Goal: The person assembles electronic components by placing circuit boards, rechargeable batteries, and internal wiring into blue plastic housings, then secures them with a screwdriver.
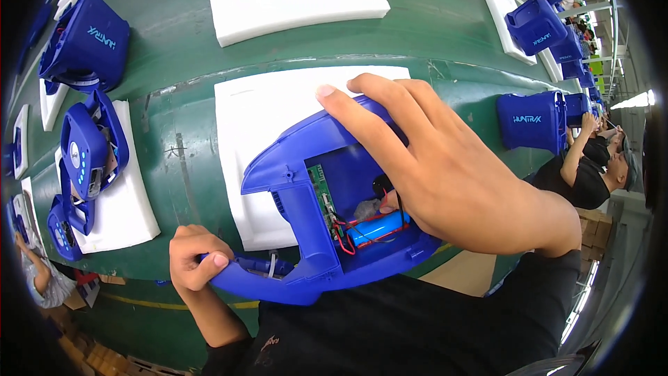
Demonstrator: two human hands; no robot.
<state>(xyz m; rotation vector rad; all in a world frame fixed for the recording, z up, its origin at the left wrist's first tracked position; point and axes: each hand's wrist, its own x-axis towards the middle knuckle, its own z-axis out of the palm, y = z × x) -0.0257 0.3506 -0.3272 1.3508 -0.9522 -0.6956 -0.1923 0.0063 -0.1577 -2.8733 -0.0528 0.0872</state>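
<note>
In the head view, your left hand [198, 259] is clamped around the narrow end of the casing [313, 219]; your right hand [459, 174] grips its other side, fingers spread. The casing, its board [321, 193] and battery [378, 229] exposed, overlaps the foam [240, 122] at the desk's [184, 184] near edge.

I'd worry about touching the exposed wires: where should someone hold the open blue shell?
The blue shell is probably best gripped by its narrow end, from the left: it is slim enough for the left hand to close around. Its open middle bares a green board, wires and a blue cylinder, so fingers should avoid it.
</note>
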